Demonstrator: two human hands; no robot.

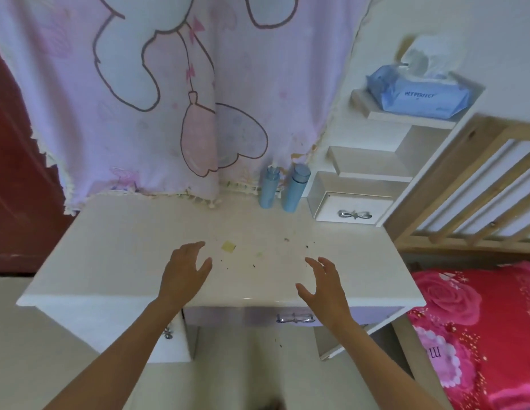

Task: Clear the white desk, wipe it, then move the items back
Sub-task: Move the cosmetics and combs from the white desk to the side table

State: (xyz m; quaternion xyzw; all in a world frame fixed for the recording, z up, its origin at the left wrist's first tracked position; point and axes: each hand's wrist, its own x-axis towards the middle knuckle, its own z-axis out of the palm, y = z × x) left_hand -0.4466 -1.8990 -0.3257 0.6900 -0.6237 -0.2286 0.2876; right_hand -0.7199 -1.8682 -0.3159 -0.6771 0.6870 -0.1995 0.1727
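Observation:
The white desk (124, 238) fills the middle of the head view. Two light blue bottles stand upright at its back right: the left bottle (269, 188) and the right bottle (296, 189). A small yellow scrap (228, 246) and dark crumbs (255, 265) lie near the centre. My left hand (185, 270) hovers over the desk's front middle, fingers apart, holding nothing. My right hand (324, 285) hovers to the right of it, also spread and empty. A blue tissue pack (417, 97) sits on the top shelf at the right.
A stepped white shelf unit with a small drawer (351, 210) stands at the desk's back right. A pink cartoon cloth (169, 99) hangs behind the desk. A wooden bed frame (465, 196) and a red floral blanket (479, 321) are on the right. A drawer handle (295, 318) shows under the front edge.

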